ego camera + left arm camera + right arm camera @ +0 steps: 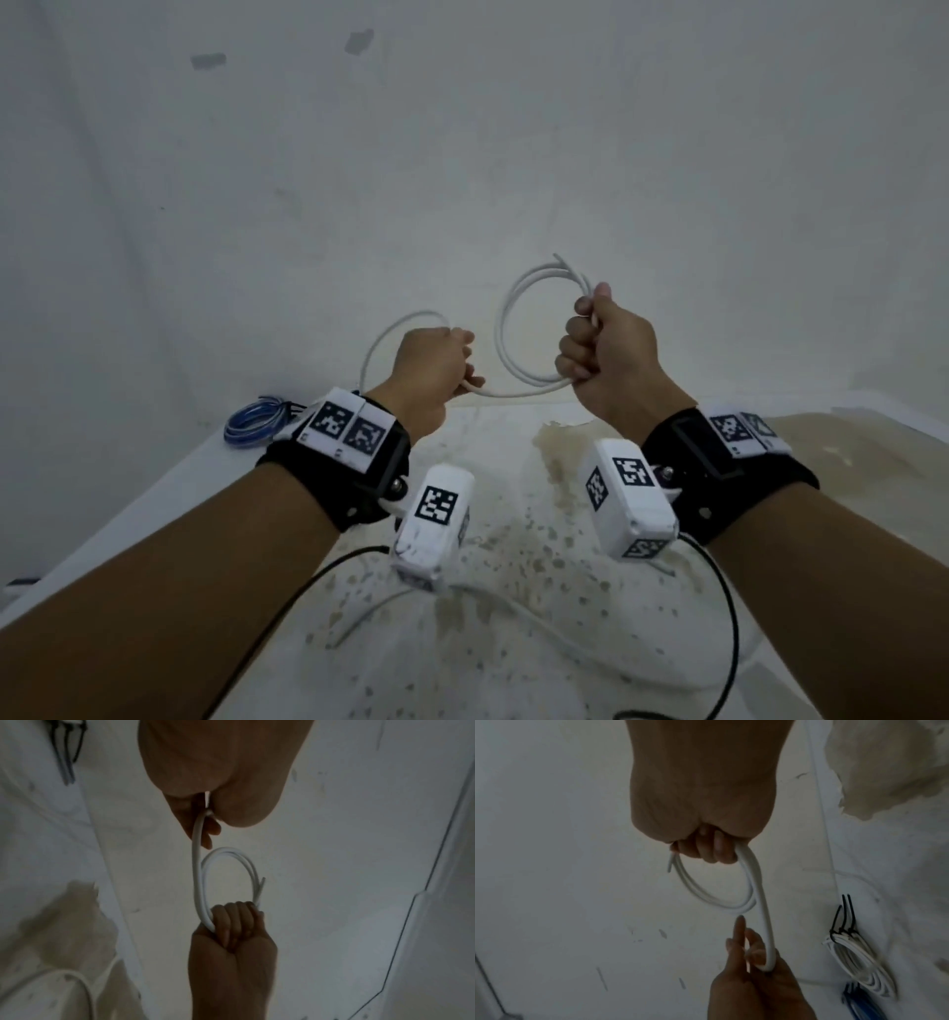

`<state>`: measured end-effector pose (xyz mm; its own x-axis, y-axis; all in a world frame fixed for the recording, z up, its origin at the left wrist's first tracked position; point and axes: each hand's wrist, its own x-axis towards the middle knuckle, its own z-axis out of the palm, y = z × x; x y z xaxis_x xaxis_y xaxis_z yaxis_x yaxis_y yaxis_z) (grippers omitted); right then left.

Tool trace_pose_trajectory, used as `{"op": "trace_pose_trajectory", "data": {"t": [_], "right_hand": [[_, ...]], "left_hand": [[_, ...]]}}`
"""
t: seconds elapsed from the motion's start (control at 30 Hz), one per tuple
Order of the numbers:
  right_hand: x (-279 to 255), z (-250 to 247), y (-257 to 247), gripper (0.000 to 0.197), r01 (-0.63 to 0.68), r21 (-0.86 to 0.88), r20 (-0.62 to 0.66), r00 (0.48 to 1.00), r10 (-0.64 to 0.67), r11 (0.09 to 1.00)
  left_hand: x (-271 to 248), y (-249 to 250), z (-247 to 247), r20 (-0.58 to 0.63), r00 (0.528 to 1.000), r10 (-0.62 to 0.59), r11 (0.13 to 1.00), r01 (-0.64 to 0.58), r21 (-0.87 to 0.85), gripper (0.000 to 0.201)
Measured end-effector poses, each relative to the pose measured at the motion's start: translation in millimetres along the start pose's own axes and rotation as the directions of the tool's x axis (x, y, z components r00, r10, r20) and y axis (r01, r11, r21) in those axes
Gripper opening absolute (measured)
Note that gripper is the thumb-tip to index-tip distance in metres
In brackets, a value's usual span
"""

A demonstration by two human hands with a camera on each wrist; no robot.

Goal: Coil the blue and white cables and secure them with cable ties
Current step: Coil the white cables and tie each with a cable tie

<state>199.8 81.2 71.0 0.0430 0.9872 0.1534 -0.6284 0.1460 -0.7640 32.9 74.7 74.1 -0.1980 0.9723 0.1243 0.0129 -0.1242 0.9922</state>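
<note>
Status: coiling of a white cable (534, 329) in progress, held in the air above the worktop (513, 514), well clear of its stained surface.

My right hand (606, 354) is clenched in a fist round a bundle of several loops already formed; one cut end sticks out just above the fist. My left hand (436, 375) is apart from it, to the left, and pinches the same cable between thumb and fingers (739, 935). A short run of cable spans the gap between the two hands. Beyond my left hand a further arc of cable rises and curves back down; where it goes after that I cannot tell, though a loose white length (513, 611) lies on the worktop near its front edge and may be the remainder.

Completed work, as far as visible: a blue coil (254, 424) lies at the far left edge of the worktop, with dark tie tails at one side. The right wrist view shows a white coil (859, 965) lying just beside it, bound with black cable ties (844, 914) whose tails stand up.

Judgement: at least two coils finished and secured. The cable in hand is partly coiled and carries no tie. Outstanding: gather the remaining length into the bundle, then fit a tie. I see no loose tie within view.
</note>
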Motion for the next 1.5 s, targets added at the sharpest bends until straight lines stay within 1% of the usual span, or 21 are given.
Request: {"op": "trace_pose_trajectory", "data": {"t": [0.07,0.1,0.17,0.23,0.3,0.37,0.43,0.53,0.63,0.67,0.7,0.8,0.87,0.93,1.0,1.1,1.2,1.3,1.37,1.43,1.5], "right_hand": [[-6.8,3.0,3.2,0.041,-0.063,0.079,0.113,0.992,0.054,0.995],[-8.7,4.6,4.5,0.041,-0.079,0.101,0.147,0.987,0.064,0.992],[-10.6,7.3,9.4,0.042,-0.091,0.118,0.183,0.981,0.068,0.989],[-10.2,10.9,18.3,0.041,-0.100,0.107,0.183,0.980,0.079,0.989],[-9.8,15.0,26.9,0.041,-0.104,0.089,0.149,0.985,0.090,0.991],[-8.9,18.1,31.8,0.041,-0.084,0.073,0.104,0.992,0.076,0.994],[-8.1,18.8,33.9,0.040,-0.067,0.066,0.078,0.995,0.061,0.996],[-9.0,15.1,35.3,0.041,-0.110,0.078,0.129,0.987,0.099,0.991],[-12.2,11.9,32.8,0.041,-0.151,0.087,0.200,0.971,0.132,0.985],[-12.8,12.1,32.1,0.041,-0.152,0.083,0.212,0.968,0.132,0.985],[-13.0,13.1,31.7,0.041,-0.148,0.075,0.218,0.967,0.129,0.986],[-13.6,17.4,33.4,0.041,-0.138,0.032,0.246,0.961,0.126,0.990],[-13.5,18.9,33.8,0.041,-0.144,0.005,0.277,0.951,0.137,0.990],[-13.7,17.6,32.4,0.041,-0.150,-0.030,0.299,0.942,0.152,0.988],[-13.6,15.4,31.3,0.041,-0.142,-0.065,0.313,0.937,0.155,0.988],[-13.5,17.3,31.9,0.041,-0.124,-0.107,0.341,0.928,0.153,0.987],[-13.5,17.3,32.9,0.041,-0.127,-0.065,0.318,0.937,0.142,0.990],[-13.2,15.5,36.2,0.042,-0.134,-0.015,0.283,0.950,0.133,0.991],[-13.5,15.7,38.2,0.042,-0.141,0.004,0.278,0.951,0.135,0.990],[-14.9,15.5,38.8,0.042,-0.150,0.012,0.284,0.948,0.141,0.989],[-16.0,13.6,39.1,0.042,-0.154,0.004,0.293,0.945,0.146,0.988]], "left_hand": [[5.2,3.9,-6.6,0.097,0.987,0.132,0.969,-0.148,0.196,0.026],[6.9,6.8,-9.8,0.141,0.979,0.146,0.960,-0.175,0.217,0.027],[5.7,13.2,-12.7,0.198,0.971,0.135,0.982,-0.157,0.103,0.028],[1.5,21.5,-11.1,0.192,0.962,0.194,0.981,-0.194,-0.019,0.029],[0.8,27.1,-10.5,0.168,0.948,0.271,0.963,-0.267,-0.043,0.029],[1.0,28.8,-10.6,0.164,0.936,0.311,0.948,-0.318,0.017,0.029],[3.0,27.4,-11.6,0.206,0.920,0.334,0.923,-0.363,0.126,0.030],[5.8,29.3,-17.2,0.295,0.881,0.370,0.872,-0.438,0.216,0.030],[6.1,33.3,-26.7,0.390,0.814,0.430,0.807,-0.540,0.238,0.030],[6.5,32.9,-28.2,0.403,0.799,0.446,0.792,-0.562,0.237,0.031],[7.3,31.8,-28.0,0.399,0.796,0.455,0.786,-0.569,0.240,0.031],[8.8,30.8,-23.6,0.315,0.841,0.440,0.817,-0.520,0.250,0.031],[11.6,34.2,-25.3,0.285,0.856,0.430,0.822,-0.502,0.268,0.033],[13.1,39.9,-30.3,0.336,0.848,0.411,0.809,-0.509,0.295,0.034],[12.2,44.5,-31.8,0.401,0.838,0.372,0.815,-0.501,0.291,0.034],[10.6,47.7,-29.1,0.420,0.829,0.369,0.818,-0.504,0.277,0.035],[11.9,51.0,-30.3,0.473,0.796,0.378,0.796,-0.540,0.272,0.033],[12.2,53.4,-31.9,0.546,0.768,0.335,0.785,-0.548,0.290,0.032],[11.2,52.3,-30.1,0.563,0.766,0.311,0.807,-0.526,0.270,0.035],[10.0,49.4,-27.8,0.559,0.775,0.294,0.831,-0.496,0.251,0.041],[8.6,45.8,-26.3,0.555,0.777,0.297,0.822,-0.503,0.266,0.045]]}}
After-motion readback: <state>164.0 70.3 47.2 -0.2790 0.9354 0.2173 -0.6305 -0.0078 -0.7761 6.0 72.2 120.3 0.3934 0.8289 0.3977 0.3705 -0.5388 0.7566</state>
